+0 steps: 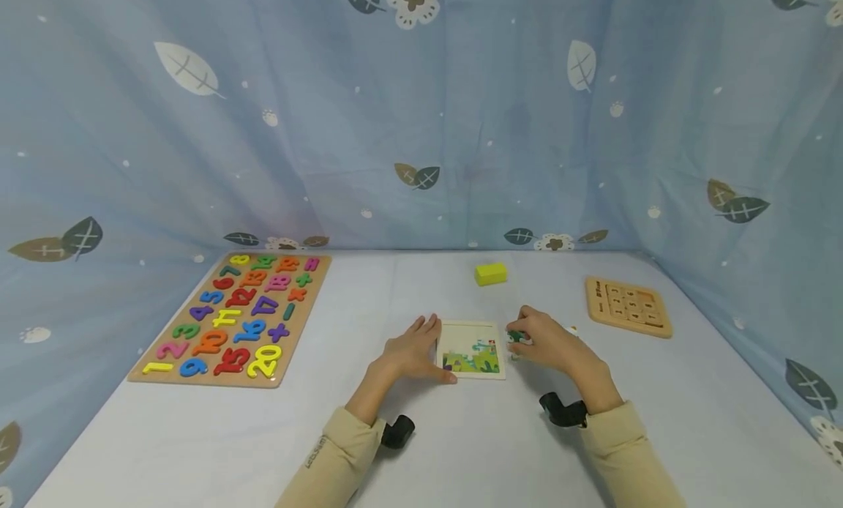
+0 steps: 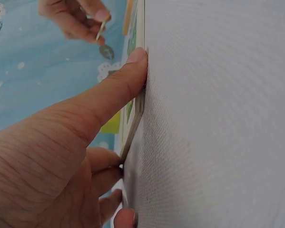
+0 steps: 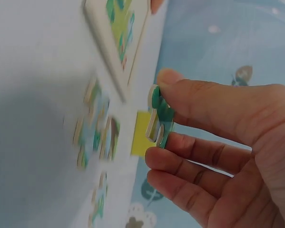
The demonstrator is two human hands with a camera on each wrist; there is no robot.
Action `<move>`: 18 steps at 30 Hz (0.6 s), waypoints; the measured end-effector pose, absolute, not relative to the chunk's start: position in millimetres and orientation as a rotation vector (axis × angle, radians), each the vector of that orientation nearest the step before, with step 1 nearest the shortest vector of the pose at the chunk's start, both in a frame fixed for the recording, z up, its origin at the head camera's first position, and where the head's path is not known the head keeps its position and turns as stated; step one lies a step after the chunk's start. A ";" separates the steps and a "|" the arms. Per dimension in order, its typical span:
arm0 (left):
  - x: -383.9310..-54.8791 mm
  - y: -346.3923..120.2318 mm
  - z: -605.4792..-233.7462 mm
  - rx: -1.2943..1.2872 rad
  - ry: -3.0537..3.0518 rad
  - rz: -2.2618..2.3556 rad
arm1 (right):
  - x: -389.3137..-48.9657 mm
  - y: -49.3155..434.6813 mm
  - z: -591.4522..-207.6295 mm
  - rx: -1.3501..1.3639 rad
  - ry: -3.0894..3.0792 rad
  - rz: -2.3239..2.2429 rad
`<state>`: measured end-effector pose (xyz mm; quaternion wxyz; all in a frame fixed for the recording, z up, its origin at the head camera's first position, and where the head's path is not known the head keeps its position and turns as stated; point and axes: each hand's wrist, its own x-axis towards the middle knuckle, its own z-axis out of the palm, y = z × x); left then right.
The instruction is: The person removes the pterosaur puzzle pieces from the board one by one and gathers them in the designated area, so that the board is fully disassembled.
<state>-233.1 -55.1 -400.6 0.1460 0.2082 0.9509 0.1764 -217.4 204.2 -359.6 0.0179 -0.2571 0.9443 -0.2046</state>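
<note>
A wooden jigsaw tray [image 1: 472,377] lies on the table, its lower part filled with a green picture. My left hand [image 1: 413,350] rests spread at the tray's near left corner, thumb along the near edge and fingers at the left side. In the left wrist view, the thumb [image 2: 116,80] presses against the tray's edge. To the right of the tray, my right hand [image 1: 543,340] pinches a green puzzle piece [image 3: 160,116] between thumb and fingers, raised over the table. Several loose puzzle pieces [image 3: 92,128] lie beneath it, mostly hidden by the hand in the head view.
A yellow block [image 1: 490,274] stands behind the tray. On the left lies a wooden board [image 1: 287,347] of colourful numbers. A small wooden number board [image 1: 628,307] is at the right. A blue leaf-patterned curtain [image 1: 369,113] hangs behind the white table [image 1: 461,449].
</note>
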 end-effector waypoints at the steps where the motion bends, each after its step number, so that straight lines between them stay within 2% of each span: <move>1: -233.4 -54.9 -400.5 0.597 2.738 0.507 | -216.8 208.1 -359.0 -0.792 2.937 -0.627; 18: -233.1 -53.3 -397.0 0.590 2.731 0.526 | -206.7 251.2 -374.1 -0.715 2.954 -0.593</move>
